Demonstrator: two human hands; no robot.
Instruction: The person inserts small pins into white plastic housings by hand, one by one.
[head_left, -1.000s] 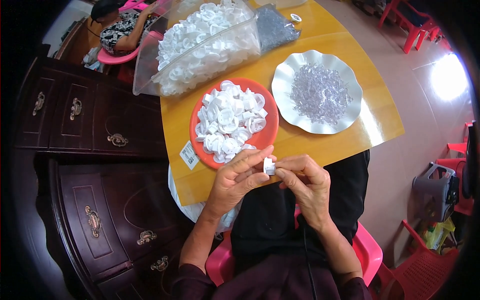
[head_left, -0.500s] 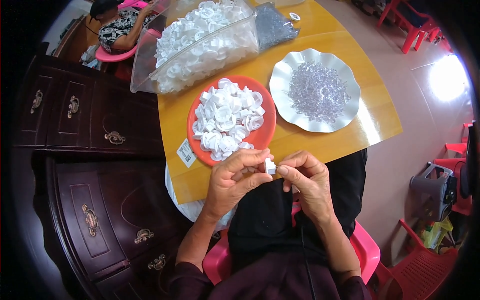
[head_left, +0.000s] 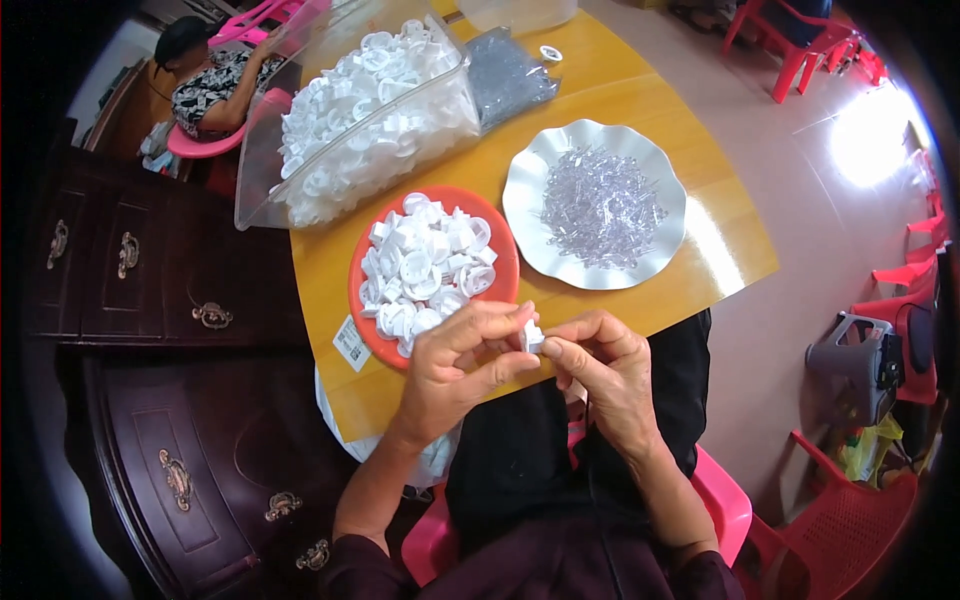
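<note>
Above my lap, by the table's edge, my left hand (head_left: 445, 365) pinches a small white plastic fitting (head_left: 533, 338) between thumb and fingers. The thumb and forefinger of my right hand (head_left: 612, 380) are closed together against the fitting's right side; whatever they hold is too small or hidden to make out. Just beyond my left hand, an orange-red plate (head_left: 508, 285) carries a heap of similar white fittings (head_left: 425, 262). To its right, a white wavy-rimmed plate (head_left: 524, 205) holds a pile of small clear plastic pieces (head_left: 603, 208).
A clear bin (head_left: 258, 195) full of white fittings stands at the table's far left, beside a grey plastic bag (head_left: 508, 80) and a small round piece (head_left: 550, 54). Dark drawers (head_left: 160, 400) stand left. A person (head_left: 210, 95) sits beyond; a grey stool (head_left: 850, 365) and red chairs are right.
The view has shifted, so the table items sit lower and further left. My right fingertips have come closer to the white fitting, which my left hand still holds.
</note>
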